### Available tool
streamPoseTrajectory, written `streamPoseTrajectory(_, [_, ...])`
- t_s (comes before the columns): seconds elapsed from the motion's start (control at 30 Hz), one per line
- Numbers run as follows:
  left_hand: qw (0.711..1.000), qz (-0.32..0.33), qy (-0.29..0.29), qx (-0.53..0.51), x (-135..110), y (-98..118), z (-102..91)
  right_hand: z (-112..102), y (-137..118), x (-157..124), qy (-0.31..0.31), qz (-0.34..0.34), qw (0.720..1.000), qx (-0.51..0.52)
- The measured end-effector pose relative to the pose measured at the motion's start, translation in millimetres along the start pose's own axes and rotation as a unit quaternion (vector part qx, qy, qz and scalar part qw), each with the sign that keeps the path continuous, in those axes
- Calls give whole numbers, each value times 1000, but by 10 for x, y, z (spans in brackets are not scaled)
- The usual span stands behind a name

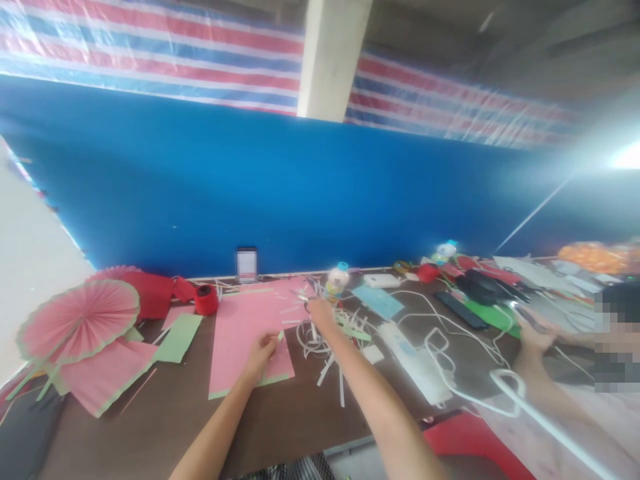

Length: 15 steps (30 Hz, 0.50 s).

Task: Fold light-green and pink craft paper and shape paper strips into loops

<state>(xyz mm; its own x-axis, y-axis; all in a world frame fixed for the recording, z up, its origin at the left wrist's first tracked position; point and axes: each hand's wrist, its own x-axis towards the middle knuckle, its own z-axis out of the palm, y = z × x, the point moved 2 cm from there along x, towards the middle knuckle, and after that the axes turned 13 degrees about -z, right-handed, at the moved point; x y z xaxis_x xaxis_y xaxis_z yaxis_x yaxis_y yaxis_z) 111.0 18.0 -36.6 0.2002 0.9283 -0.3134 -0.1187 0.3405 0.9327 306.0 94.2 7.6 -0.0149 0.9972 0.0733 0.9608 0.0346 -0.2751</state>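
Observation:
My left hand (261, 357) rests over a large sheet of pink paper (240, 327) with a green lower edge. Its fingers are pinched on a small pale green paper piece (281, 335). My right hand (321, 315) is closed around scissors (303, 297), whose blades point away over the pink sheet's far right part. Thin white strips lie near the blades. Below my right forearm a tangle of white paper strips (313, 340) spreads over the brown table (280, 420). A bottle with a blue cap (338, 280) stands just beyond my right hand.
Pink pleated paper fans (80, 320), a green paper piece (179, 338) and a red roll (206, 300) lie at left. A phone (247, 265) leans on the blue partition (240, 180). White cables (440, 347) and a power strip (413, 360) are at right, beside another person's hand (534, 330).

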Motion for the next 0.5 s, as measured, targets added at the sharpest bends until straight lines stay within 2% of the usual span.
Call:
streamPoseTrajectory(0.17, [999,-21,-27,-9,41,-36,-2,-208,171,-56,15,8,994,109])
streamPoseTrajectory(0.27, [999,-20,-39,-11,51,-52,1,-299,273,-148,10,18,978,208])
streamPoseTrajectory(0.43, [999,-22,-39,-22,22,-39,3,-330,332,-358,-11,8,925,380])
streamPoseTrajectory(0.5, [999,-16,-36,-24,-2,-7,20,-326,328,-468,-22,6,895,446])
